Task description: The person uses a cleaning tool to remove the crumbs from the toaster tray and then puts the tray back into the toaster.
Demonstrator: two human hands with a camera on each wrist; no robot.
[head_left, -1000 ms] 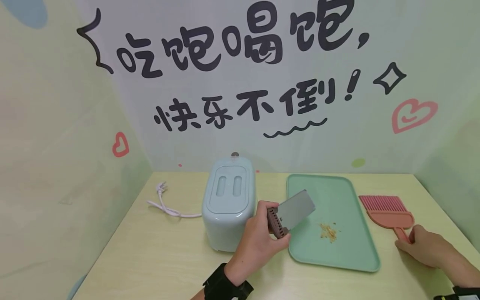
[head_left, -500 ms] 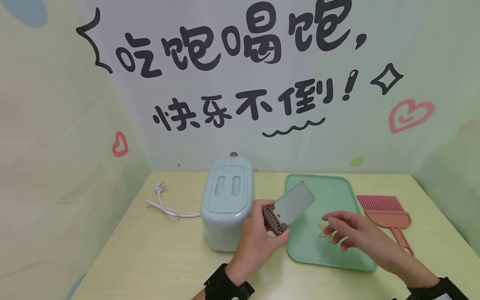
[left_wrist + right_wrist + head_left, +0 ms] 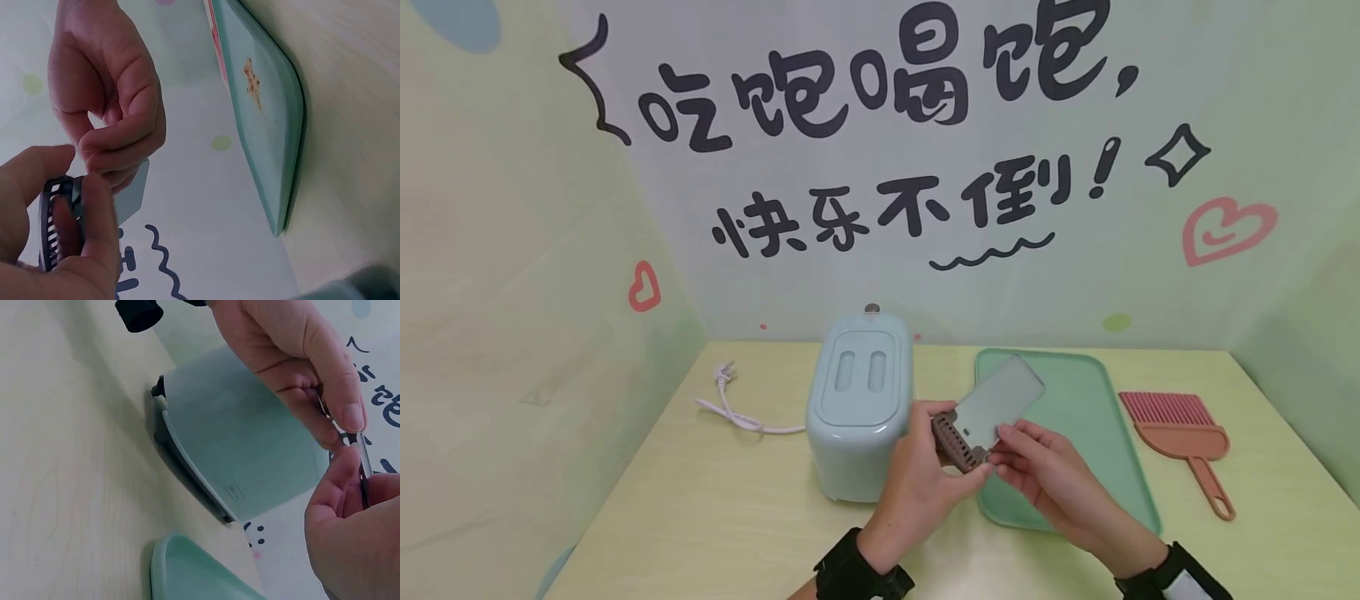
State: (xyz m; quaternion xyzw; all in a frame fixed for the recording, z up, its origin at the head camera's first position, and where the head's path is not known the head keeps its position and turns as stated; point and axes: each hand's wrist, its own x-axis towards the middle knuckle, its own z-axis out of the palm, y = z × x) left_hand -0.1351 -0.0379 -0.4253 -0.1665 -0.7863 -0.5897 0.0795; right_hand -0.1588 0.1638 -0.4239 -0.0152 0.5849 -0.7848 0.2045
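My left hand (image 3: 921, 471) grips the brown slotted end of a crumb tray (image 3: 1002, 402), a flat grey metal plate. The plate is held tilted above the left part of a green serving tray (image 3: 1093, 417). With thumb and fingertips, my right hand (image 3: 1056, 487) pinches the plate's near edge beside the slotted end. Both thumbs meet close to that edge in the right wrist view. A small patch of crumbs (image 3: 252, 81) lies on the serving tray in the left wrist view; in the head view my right hand hides it.
A pale blue toaster (image 3: 857, 417) with a lid stands left of my hands, its white cord and plug (image 3: 737, 412) lying further left. To the right of the serving tray lies a pink-bristled brush (image 3: 1183, 437) with an orange handle. A printed wall rises behind the table.
My right hand has let go of the brush handle, moved left across the serving tray and taken hold of the crumb tray's edge. My left hand has kept its grip.
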